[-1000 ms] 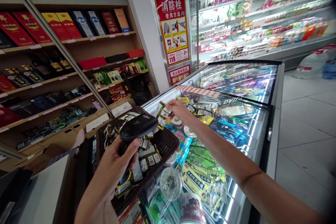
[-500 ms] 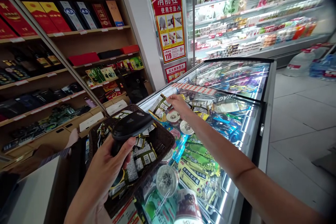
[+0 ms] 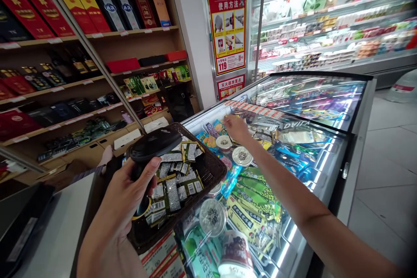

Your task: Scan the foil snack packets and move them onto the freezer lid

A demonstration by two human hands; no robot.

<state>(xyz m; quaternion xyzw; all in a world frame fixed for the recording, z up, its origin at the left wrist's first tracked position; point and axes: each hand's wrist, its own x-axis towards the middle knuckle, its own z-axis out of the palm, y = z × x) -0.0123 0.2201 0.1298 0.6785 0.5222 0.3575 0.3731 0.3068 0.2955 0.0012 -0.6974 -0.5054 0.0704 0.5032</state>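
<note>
A: Entry, head view. The left hand point(image 3: 122, 200) is wrapped around the handle of a black barcode scanner point(image 3: 153, 147), thumb up along its side, fingers closed tight. The scanner head points forward over the dark woven basket point(image 3: 213, 169).

B: Where does the basket sit?

A: On the freezer point(image 3: 345, 156), at the near left corner of its glass lid, beside the counter edge. It is full of small green-and-white sachets point(image 3: 176, 178), barcodes mostly facing up. Judgement: that orientation suits the scanner held just above them.

B: And the right hand point(image 3: 236, 128)?

A: Arm stretched out across the freezer, hand down among the goods near the far left edge of the open section, next to a round lidded cup point(image 3: 224, 141). The fingers are curled downward and touch the packets there. Whether they pinch one cannot be told; the fingertips are hidden behind the hand.

B: Any sachet visible in that hand?

A: None seen. Only the back of the hand and knuckles show.

B: Surroundings?

A: A second round cup point(image 3: 242, 155) lies just nearer than the first. Green wrapped ices point(image 3: 252, 200) fill the near part of the freezer under the forearm. Wooden shelves point(image 3: 97, 34) of boxed goods stand left; a red notice point(image 3: 227, 24) hangs on the wall behind.
</note>
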